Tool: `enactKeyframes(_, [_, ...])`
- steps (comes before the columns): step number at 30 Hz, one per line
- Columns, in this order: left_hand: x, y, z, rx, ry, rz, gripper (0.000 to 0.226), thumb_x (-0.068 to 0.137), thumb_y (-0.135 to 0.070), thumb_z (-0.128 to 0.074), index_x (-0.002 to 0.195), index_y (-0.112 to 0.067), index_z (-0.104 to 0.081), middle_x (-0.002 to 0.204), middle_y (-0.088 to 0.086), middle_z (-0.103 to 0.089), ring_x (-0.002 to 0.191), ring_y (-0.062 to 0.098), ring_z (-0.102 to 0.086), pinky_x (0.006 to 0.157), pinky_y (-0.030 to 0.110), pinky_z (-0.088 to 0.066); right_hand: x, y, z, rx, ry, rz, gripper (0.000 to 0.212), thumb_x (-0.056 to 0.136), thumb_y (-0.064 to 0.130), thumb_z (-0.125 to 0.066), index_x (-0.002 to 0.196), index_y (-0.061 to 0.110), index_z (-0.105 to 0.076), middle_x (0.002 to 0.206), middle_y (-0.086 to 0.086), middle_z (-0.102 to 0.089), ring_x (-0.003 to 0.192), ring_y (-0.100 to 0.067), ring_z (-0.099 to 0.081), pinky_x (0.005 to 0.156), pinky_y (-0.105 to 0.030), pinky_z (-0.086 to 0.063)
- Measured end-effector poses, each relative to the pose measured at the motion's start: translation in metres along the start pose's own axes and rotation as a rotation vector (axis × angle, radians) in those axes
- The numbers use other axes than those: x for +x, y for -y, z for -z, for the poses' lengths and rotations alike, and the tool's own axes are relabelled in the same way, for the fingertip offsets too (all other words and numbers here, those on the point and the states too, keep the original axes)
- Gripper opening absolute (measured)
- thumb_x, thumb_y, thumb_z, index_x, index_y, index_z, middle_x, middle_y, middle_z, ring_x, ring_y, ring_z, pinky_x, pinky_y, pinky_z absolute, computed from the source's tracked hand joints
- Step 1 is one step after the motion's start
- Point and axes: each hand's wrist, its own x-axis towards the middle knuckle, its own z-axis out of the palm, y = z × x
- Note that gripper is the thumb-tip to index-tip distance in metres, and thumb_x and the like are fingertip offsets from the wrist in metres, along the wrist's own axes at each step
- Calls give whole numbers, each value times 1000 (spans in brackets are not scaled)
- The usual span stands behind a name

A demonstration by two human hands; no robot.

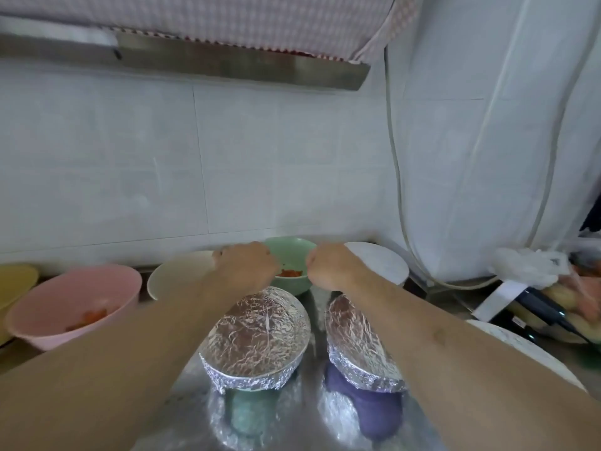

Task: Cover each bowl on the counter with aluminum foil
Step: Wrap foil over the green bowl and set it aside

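Foil-covered bowls, two: teal [257,340] and purple [361,349], sitting nearest on the counter [312,320]. Green bowl [289,265] is standing uncovered behind; left hand [247,265] and right hand [331,266] are reaching over it, grips unclear.

- Soft, even daylight fills the scene; the white tiled wall [130,164] reads pale and slightly washed out.
- Glare sparkles off the crinkled foil cover on the green bowl [257,333], mirrored in the shiny steel counter [305,415].
- Wide-angle bending curves the metal shelf edge [227,65] and the frame's sides.
- Everything looks soft, with both forearms smeared and blurry near the bottom corners.
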Motion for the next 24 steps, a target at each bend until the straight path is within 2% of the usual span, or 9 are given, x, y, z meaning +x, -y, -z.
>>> enactKeyframes(4, [13,0,-12,189,59,-82,12,93,-3,-46,100,-13,-47,84,3,-48,84,27,-49,81,51,-37,8,4,-13,-88,4,7,8,88,10,-59,82,11,-55,82,-6,-58,70,-21,-58,53,-30,-41])
enactKeyframes(6, [15,2,-10,212,44,-115,10,94,-1,-50,98,-10,-49,82,4,-49,85,30,-52,82,51,-43,12,2,-14,-106,-67,15,11,85,8,-62,77,10,-55,76,-5,-57,66,-20,-58,50,-28,-41])
enactKeyframes(8, [15,5,-5,159,22,-104,9,92,3,-53,94,-5,-56,82,6,-52,85,33,-57,88,54,-50,14,0,-13,-130,-111,38,17,83,8,-64,70,13,-54,70,-3,-57,65,-22,-59,52,-28,-44])
enactKeyframes(11, [5,5,7,-15,-37,-27,11,97,-4,-49,87,-7,-55,86,7,-51,92,34,-54,93,52,-44,10,-2,-4,-113,-177,63,23,84,16,-68,66,15,-55,66,-2,-56,68,-26,-61,53,-28,-43])
enactKeyframes(12, [-1,5,13,-71,-60,5,18,99,-9,-43,83,-9,-51,86,7,-51,92,33,-51,94,49,-41,4,-1,2,-93,-205,75,22,84,19,-68,67,14,-56,64,-2,-56,67,-28,-60,51,-28,-40])
enactKeyframes(14, [-15,5,25,-198,-128,25,24,99,-18,-35,81,-15,-51,87,8,-55,91,31,-51,91,45,-39,-14,3,18,-49,-256,102,14,85,26,-68,77,15,-65,68,-3,-62,70,-28,-65,54,-31,-51])
enactKeyframes(16, [-33,7,40,-298,-161,30,27,99,-26,-34,85,-16,-54,91,10,-60,92,32,-55,80,41,-41,-37,10,35,-5,-298,136,22,86,37,-72,88,15,-72,77,-4,-69,75,-27,-70,64,-38,-61])
enactKeyframes(18, [-60,9,55,-384,-183,15,31,98,-31,-32,88,-15,-57,94,11,-62,90,31,-58,72,39,-42,-65,18,49,56,-321,157,28,85,46,-75,90,18,-73,83,-3,-70,79,-25,-69,69,-40,-62])
enactKeyframes(24, [-164,16,91,-511,-332,15,27,104,-25,-46,107,-7,-66,95,6,-64,95,31,-59,81,38,-48,-165,46,66,210,-355,222,36,78,57,-81,84,25,-68,83,6,-67,78,-16,-66,62,-32,-52])
